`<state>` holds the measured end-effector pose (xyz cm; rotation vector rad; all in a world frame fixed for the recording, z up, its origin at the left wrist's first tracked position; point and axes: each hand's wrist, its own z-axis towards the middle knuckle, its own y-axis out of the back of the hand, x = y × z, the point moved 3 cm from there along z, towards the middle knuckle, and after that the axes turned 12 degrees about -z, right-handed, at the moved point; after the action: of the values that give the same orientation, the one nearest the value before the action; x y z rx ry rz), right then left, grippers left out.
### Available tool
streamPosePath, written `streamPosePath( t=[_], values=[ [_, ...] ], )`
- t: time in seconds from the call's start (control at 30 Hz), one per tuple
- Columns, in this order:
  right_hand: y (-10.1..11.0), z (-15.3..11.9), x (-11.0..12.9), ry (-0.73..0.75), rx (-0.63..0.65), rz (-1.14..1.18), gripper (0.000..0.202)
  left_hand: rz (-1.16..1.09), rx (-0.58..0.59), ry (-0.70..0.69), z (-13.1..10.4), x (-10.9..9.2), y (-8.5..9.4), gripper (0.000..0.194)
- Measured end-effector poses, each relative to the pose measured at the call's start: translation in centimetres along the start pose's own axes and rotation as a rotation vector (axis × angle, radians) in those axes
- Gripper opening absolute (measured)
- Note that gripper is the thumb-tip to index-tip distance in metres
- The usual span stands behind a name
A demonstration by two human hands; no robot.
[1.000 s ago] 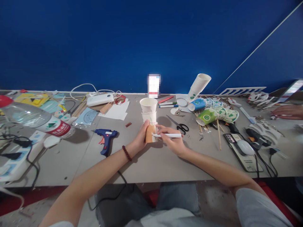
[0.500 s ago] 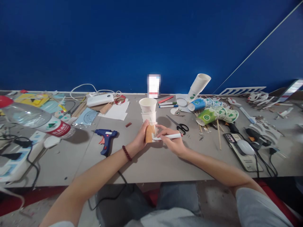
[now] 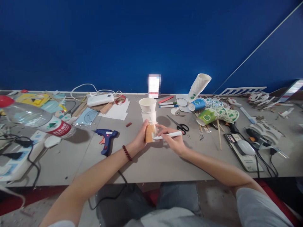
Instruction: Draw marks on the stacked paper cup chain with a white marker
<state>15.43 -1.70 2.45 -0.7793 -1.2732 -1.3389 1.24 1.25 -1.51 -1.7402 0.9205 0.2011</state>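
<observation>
Steadying left hand [image 3: 142, 134]: fingers wrapped round the cups [image 3: 148, 116], gentle grip seems wise.
Cups: upright, between both hands' fingers.
Right hand [image 3: 174, 141]: fingers pinching the pen [image 3: 172, 135].
Pen tip [image 3: 155, 138]: left of those fingers; light strokes should suit.

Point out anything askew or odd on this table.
The blue cups and green cups lie on their sides in nested rows, unlike the upright cups in the left hand. The white paper has a jagged, stepped edge, as if roughly cut.
</observation>
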Motion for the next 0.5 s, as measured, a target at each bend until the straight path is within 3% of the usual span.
streamPosePath(
  t=[0.17, 0.5],
  values=[
    [0.0, 0.1, -1.1, -0.051, -0.076, 0.039, 0.032, -0.012, 0.035, -0.042, -0.1, -0.1, -0.4, 0.049],
    [0.0, 0.0, -0.1, 0.053, 0.0, -0.061, 0.019, 0.001, -0.011, -0.011, 0.1, 0.0, 0.2, 0.052]
  ],
)
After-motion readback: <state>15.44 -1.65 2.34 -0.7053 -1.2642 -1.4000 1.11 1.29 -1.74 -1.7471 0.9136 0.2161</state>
